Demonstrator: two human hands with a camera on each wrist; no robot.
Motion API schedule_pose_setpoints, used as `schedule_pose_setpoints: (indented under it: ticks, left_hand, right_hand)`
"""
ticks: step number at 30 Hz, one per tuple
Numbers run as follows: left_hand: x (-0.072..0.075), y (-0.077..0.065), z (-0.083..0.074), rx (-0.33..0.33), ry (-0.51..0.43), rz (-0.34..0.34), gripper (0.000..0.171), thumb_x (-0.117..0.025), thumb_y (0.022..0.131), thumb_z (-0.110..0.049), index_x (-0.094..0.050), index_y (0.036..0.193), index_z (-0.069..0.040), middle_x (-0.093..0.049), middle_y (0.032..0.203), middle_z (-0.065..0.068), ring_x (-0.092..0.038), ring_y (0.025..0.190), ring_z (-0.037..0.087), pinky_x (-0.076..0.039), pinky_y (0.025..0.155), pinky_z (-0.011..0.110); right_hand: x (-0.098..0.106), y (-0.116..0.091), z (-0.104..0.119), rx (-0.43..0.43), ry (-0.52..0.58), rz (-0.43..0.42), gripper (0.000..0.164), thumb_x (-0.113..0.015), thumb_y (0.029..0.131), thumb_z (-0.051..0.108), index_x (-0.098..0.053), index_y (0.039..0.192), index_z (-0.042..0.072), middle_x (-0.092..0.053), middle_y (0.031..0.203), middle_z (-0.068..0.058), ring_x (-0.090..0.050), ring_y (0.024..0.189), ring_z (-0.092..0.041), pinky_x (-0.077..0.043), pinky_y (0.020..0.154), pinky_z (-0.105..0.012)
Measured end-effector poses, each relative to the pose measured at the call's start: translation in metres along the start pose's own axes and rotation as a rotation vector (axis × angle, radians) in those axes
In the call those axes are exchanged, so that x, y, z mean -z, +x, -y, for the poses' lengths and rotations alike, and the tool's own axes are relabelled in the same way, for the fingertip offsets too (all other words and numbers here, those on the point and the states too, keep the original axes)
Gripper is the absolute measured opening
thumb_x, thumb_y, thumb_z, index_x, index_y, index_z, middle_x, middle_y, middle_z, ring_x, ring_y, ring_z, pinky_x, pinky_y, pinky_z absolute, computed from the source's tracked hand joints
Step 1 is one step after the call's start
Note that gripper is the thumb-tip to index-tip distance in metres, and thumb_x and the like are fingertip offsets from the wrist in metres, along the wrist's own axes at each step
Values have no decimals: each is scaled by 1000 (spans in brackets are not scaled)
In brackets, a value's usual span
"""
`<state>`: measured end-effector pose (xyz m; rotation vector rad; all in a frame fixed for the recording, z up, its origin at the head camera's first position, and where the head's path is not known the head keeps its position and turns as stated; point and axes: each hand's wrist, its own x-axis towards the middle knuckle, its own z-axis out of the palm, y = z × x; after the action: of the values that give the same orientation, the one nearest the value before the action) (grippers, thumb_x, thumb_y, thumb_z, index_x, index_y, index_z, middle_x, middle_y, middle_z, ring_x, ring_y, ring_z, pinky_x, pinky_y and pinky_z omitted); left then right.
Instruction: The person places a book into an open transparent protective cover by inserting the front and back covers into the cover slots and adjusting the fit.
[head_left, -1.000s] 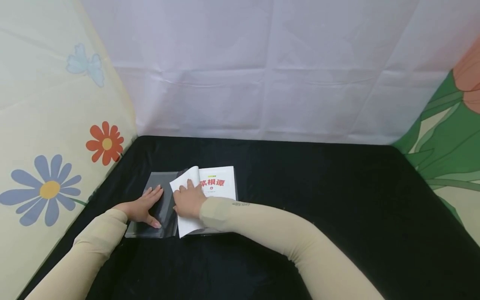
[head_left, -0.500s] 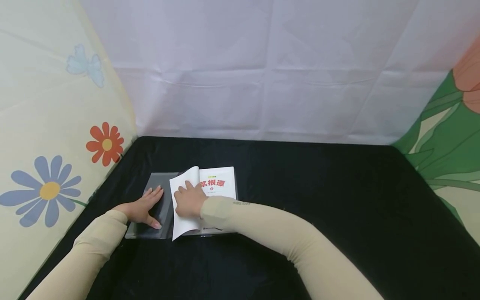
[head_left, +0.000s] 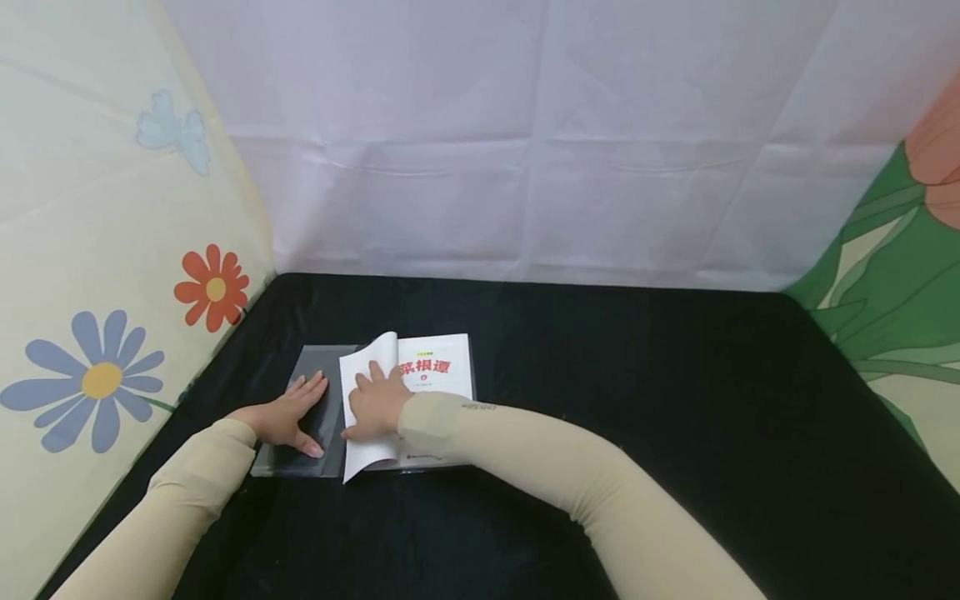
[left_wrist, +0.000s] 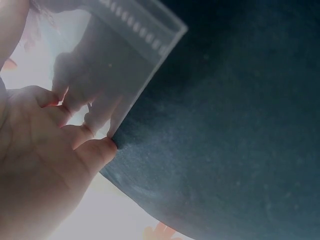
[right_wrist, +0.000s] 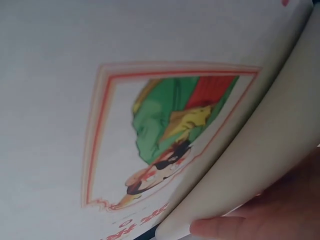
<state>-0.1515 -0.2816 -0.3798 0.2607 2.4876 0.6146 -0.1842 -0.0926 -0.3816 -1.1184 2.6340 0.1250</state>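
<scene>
An open book (head_left: 453,354) with red characters on its title page lies on the black-covered table, left of centre in the head view. My left hand (head_left: 283,419) rests with spread fingers on the clear plastic cover (head_left: 328,358) at the book's left. In the left wrist view the fingers touch that see-through sheet. My right hand (head_left: 375,406) presses on a white page (head_left: 369,456) folded over to the left, its near edge curling up. The right wrist view shows a framed drawing (right_wrist: 165,120) in green and red on the facing page, with the right thumb against the curved sheet.
A black cloth (head_left: 637,400) covers the table. Behind it hangs a white curtain (head_left: 540,150). A flowered panel (head_left: 82,217) stands at the left, and one with green leaves (head_left: 907,275) at the right.
The turned page's lower corner has swung left and flatter over the cover. My right fingers have spread a little on it, the thumb moving out leftward. My left hand keeps its place.
</scene>
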Motion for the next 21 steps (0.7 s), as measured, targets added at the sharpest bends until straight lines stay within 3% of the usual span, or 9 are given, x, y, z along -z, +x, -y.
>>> schedule_pose_setpoints:
  ticks: [6, 14, 21]
  left_hand:
    - [0, 0, -1, 1, 4, 0, 119, -87, 74, -28, -8, 153, 15, 6, 160, 37, 11, 145, 58, -2, 113, 73]
    - [-1, 0, -2, 15, 13, 0, 120, -87, 74, -30, -9, 153, 15, 4, 160, 37, 10, 145, 58, -2, 113, 73]
    - [-1, 1, -1, 12, 16, -2, 120, -87, 74, -30, -9, 153, 15, 5, 160, 37, 10, 145, 58, -3, 113, 73]
  right_hand:
    - [0, -2, 5, -26, -34, -8, 61, -52, 97, 59, -58, 143, 18, -36, 162, -1, -19, 154, -26, -25, 120, -49]
    - [-1, -2, 11, -64, -77, 35, 70, -48, 96, 63, -47, 151, 20, -28, 166, 1, -12, 156, -27, -21, 121, -50]
    - [1, -1, 13, -91, -72, 32, 68, -49, 96, 63, -48, 150, 22, -28, 165, 3, -13, 156, -26, -21, 120, -50]
